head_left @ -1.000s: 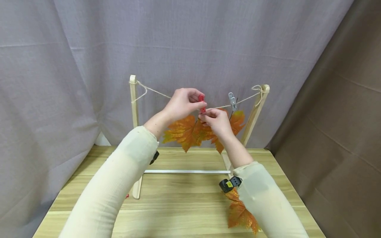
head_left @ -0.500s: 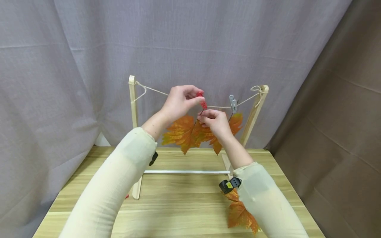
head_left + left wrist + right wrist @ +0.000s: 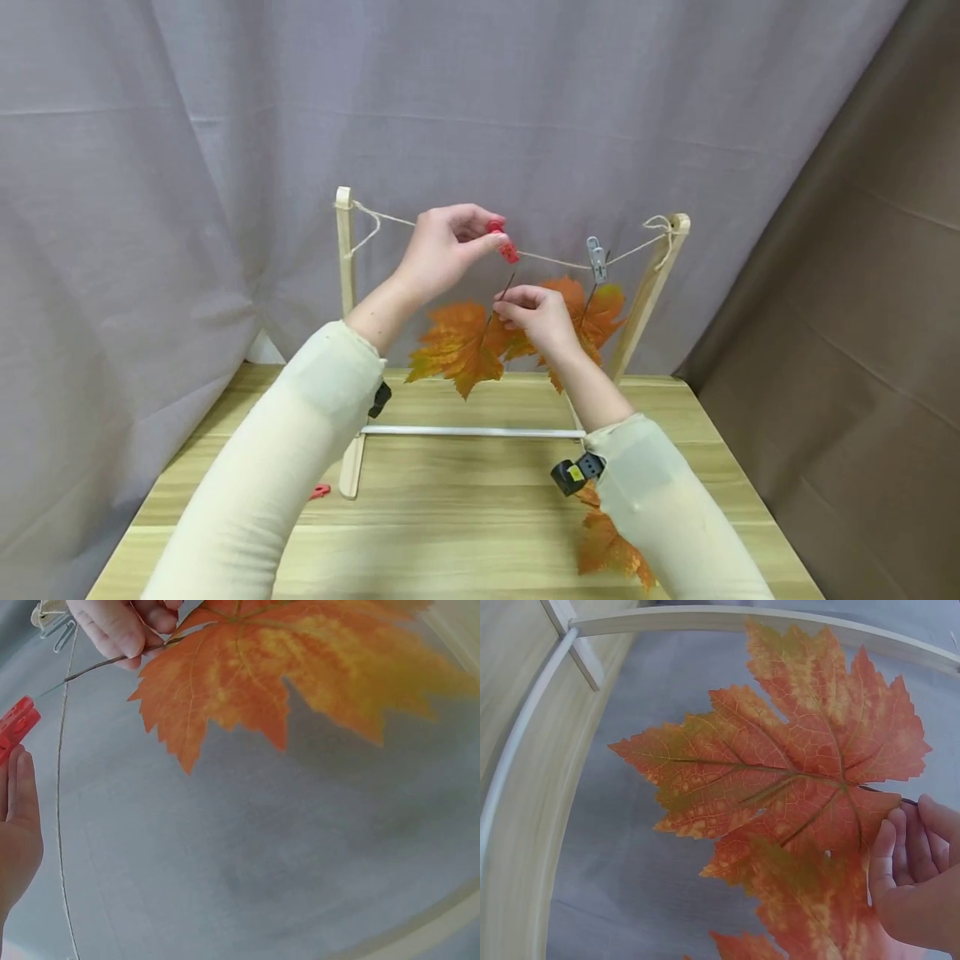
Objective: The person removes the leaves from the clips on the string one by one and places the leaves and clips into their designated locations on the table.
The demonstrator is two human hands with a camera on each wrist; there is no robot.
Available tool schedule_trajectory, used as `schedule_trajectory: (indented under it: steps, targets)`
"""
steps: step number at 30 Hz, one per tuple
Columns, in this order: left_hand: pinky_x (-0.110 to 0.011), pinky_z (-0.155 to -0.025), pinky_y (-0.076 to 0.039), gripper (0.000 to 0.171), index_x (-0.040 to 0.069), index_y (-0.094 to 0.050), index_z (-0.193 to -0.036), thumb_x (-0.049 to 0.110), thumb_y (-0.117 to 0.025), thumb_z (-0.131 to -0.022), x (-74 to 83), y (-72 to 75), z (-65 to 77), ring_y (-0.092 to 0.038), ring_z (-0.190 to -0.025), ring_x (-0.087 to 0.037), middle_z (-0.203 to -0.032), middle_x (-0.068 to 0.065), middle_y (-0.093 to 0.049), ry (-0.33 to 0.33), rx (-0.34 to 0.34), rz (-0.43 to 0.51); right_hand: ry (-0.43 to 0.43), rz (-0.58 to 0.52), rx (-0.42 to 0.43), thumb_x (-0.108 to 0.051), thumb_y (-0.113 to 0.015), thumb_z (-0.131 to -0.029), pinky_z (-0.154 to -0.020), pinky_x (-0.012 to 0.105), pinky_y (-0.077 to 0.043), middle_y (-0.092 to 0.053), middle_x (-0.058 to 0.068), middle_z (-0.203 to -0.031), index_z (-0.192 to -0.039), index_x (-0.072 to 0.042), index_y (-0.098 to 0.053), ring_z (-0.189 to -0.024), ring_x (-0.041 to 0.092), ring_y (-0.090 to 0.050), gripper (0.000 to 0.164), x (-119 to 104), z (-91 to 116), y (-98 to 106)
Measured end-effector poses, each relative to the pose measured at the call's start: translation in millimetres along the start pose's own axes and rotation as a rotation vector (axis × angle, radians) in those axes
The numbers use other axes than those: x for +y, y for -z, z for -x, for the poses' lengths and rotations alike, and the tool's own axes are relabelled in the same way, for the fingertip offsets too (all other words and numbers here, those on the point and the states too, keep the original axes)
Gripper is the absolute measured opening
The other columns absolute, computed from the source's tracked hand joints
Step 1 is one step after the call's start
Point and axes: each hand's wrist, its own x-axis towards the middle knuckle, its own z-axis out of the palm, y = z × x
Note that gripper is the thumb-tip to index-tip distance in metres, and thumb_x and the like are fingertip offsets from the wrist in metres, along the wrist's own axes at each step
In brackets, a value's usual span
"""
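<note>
My left hand pinches a red clothespin between thumb and fingers, just above the string. In the left wrist view the clothespin appears apart from the string. My right hand pinches the dark stem of an orange maple leaf, stem tip up, below the clothespin with a small gap. In the right wrist view this leaf spreads out from the fingertips. Beside it, a grey clothespin on the string holds a second maple leaf by its stem.
Two wooden posts carry the string, and a white rod joins their feet. Another red clothespin lies by the left foot. A further maple leaf lies on the wooden table, partly under my right forearm. Grey curtain hangs behind.
My left hand has lifted the red clothespin up and left, off the stem. My right hand has lowered slightly with the leaf, and a gap now shows between stem tip and clothespin.
</note>
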Motion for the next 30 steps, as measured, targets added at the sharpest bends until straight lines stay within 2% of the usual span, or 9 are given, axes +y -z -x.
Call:
schedule_trajectory:
  steps: [6,14,21,30]
  targets:
    - [-0.023,-0.071,-0.051,0.02,0.005,-0.069,-0.101,0.016,-0.07,-0.084,-7.1,3.8,6.8,-0.065,-0.072,-0.013,-0.088,-0.008,-0.073,0.017,-0.013,-0.011,-0.025,0.011,-0.023,-0.005,-0.065,-0.085,-0.062,0.021,-0.054,-0.063,-0.012,-0.07,-0.102,0.011,-0.064,-0.063,0.004,-0.06,0.023,7.9,3.7,-5.4]
    - [-0.025,-0.076,-0.052,0.02,0.006,-0.068,-0.101,0.016,-0.07,-0.084,-19.4,14.2,17.7,-0.066,-0.076,-0.013,-0.087,-0.007,-0.073,0.023,-0.043,-0.051,-0.046,-0.035,-0.079,-0.002,-0.064,-0.086,-0.064,0.027,-0.057,-0.065,-0.005,-0.071,-0.101,0.013,-0.062,-0.062,0.006,-0.062,0.022,17.8,9.7,-15.5]
    - [-0.027,-0.078,-0.053,0.019,0.006,-0.068,-0.101,0.015,-0.07,-0.084,-30.5,18.6,29.4,-0.066,-0.076,-0.012,-0.086,-0.007,-0.073,0.033,-0.091,-0.037,-0.047,-0.015,-0.124,-0.002,-0.064,-0.085,-0.064,0.028,-0.057,-0.065,-0.003,-0.072,-0.096,0.01,-0.065,-0.063,0.007,-0.062,0.016,29.3,16.0,-23.3]
    - [-0.024,-0.077,-0.053,0.022,0.004,-0.067,-0.104,0.014,-0.07,-0.084,-45.0,22.0,42.8,-0.067,-0.078,-0.012,-0.089,-0.01,-0.073,0.066,-0.107,-0.013,-0.049,-0.01,-0.157,-0.001,-0.065,-0.084,-0.064,0.028,-0.057,-0.067,0.001,-0.074,-0.097,0.013,-0.064,-0.063,0.007,-0.061,0.019,39.5,23.1,-28.7]
